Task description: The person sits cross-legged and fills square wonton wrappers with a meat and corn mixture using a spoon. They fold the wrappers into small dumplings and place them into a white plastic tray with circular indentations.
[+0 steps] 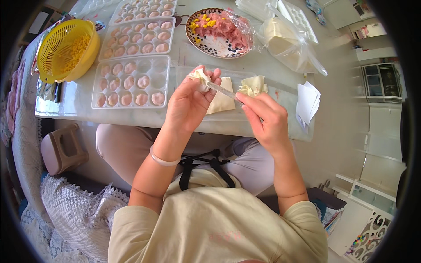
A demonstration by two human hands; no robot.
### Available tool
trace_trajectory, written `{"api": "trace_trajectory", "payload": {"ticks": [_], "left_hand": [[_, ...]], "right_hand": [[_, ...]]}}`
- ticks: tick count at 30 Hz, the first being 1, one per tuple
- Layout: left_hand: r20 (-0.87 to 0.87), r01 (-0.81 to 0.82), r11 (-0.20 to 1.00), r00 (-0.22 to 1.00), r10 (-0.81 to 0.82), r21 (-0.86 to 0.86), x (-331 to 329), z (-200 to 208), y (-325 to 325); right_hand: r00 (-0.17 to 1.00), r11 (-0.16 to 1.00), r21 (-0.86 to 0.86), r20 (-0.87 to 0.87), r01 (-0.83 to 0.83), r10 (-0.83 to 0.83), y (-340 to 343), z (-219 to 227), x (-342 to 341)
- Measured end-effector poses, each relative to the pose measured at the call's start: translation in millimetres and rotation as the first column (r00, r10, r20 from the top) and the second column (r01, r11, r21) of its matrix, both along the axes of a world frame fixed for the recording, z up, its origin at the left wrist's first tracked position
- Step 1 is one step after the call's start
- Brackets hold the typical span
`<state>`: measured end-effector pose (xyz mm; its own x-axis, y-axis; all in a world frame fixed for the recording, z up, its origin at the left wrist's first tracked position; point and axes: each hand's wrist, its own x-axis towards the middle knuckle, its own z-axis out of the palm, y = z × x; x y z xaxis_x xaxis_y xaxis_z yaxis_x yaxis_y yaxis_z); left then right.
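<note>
Dumpling wrapper, pale and gathered in folds, is near the centre of the frame, above the edge of the counter. The left hand, its palm turned upward, pinches it between thumb and fingers. The right hand pinches a thin flat stick by its end, with fingers curled; the other end of the stick reaches to the wrapper, but whether it goes inside I cannot tell. Under and between the hands lies a flat pale sheet, and just beyond the right hand is a crumpled pale piece. At upper centre, a patterned plate carries pink filling and yellow corn kernels. In the upper left are clear trays with small pinkish dumplings, and beside them a yellow basket, also with corn. A plastic bag lies at upper right.
</note>
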<state>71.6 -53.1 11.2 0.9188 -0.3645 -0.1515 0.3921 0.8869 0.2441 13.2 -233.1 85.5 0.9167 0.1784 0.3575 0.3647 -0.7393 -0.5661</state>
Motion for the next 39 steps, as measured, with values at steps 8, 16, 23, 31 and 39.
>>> {"api": "trace_trajectory", "payload": {"ticks": [8,16,23,31,39], "left_hand": [[0.246,0.156,0.986,0.955,-0.165,0.058,-5.1,7.3,3.3],[0.274,0.107,0.988,0.952,-0.135,0.113,-7.1,4.7,9.2],[0.434,0.2,0.955,0.857,-0.279,0.219,-5.9,-4.2,11.0],[0.302,0.298,0.946,0.897,-0.323,0.127,-10.5,6.5,10.4],[0.11,0.18,0.855,0.958,-0.265,0.486,-11.1,-3.5,7.6]], "right_hand": [[0.997,0.997,-0.059,0.054,-0.051,0.054,-1.2,-1.9,4.4],[0.998,0.998,-0.048,0.055,-0.038,0.041,-9.9,10.9,-1.6],[0.992,0.988,-0.086,0.018,-0.126,0.128,-9.5,16.3,3.5],[0.992,0.991,-0.064,-0.062,-0.115,0.111,-15.8,25.1,6.8],[0.98,0.994,-0.044,-0.18,-0.097,0.088,-23.8,14.7,5.0]]}}
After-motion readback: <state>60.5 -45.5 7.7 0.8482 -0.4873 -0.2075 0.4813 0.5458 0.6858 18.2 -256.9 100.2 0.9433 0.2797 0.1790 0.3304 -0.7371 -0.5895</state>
